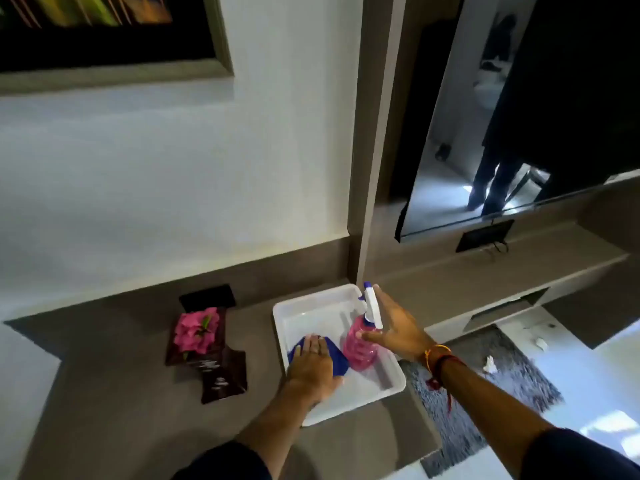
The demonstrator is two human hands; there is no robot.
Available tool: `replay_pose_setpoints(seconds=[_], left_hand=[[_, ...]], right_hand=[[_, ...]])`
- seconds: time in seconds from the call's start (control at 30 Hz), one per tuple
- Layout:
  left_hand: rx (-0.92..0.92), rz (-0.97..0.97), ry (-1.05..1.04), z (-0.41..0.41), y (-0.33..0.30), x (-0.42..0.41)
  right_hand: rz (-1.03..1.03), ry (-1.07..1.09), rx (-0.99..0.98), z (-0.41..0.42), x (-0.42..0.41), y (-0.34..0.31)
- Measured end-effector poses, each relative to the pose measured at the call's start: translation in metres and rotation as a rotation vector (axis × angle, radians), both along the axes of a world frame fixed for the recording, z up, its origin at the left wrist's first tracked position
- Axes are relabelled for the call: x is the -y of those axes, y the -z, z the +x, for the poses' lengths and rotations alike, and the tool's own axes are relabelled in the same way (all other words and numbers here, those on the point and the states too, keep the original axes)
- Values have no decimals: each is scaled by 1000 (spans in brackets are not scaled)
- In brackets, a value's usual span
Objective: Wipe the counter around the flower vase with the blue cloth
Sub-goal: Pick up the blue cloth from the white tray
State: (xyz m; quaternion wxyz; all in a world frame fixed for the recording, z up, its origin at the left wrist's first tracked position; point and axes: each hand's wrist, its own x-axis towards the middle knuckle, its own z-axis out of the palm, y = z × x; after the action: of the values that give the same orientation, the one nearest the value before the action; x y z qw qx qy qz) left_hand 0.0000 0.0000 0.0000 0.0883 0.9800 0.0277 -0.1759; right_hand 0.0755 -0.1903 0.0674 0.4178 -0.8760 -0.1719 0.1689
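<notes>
A dark square vase with pink flowers [196, 330] stands on the brown counter [121, 393], left of a white tray [311, 299]. Inside the tray lies the blue cloth [337, 355], and my left hand [313, 363] rests flat on top of it, covering most of it. Beside the cloth stands a pink spray bottle [358, 348] with a white and blue trigger head. My right hand [394, 329] is spread open against the bottle's right side, fingers apart, not closed around it.
A dark glossy packet [223, 375] lies next to the vase. A black wall socket [207, 296] sits behind the vase. A TV screen [519, 133] hangs at the right above a lower shelf. A grey rug [485, 386] covers the floor to the right.
</notes>
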Motion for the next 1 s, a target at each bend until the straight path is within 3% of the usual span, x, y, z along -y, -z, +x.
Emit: replay_pose_setpoints(seconds=[0.13, 0.27, 0.53, 0.63, 0.8, 1.0], left_hand=[[10, 58, -128, 8, 46, 14], [102, 133, -163, 10, 73, 22], [105, 319, 16, 8, 75, 14], [148, 291, 16, 9, 70, 8], [370, 167, 13, -3, 30, -13], [536, 167, -68, -91, -33, -55]], right_hand=[[166, 53, -33, 9, -15, 37], [289, 116, 77, 19, -30, 56], [313, 217, 231, 18, -46, 69], [304, 245, 276, 17, -59, 66], [296, 256, 352, 8, -76, 37], [203, 155, 447, -42, -125, -35]])
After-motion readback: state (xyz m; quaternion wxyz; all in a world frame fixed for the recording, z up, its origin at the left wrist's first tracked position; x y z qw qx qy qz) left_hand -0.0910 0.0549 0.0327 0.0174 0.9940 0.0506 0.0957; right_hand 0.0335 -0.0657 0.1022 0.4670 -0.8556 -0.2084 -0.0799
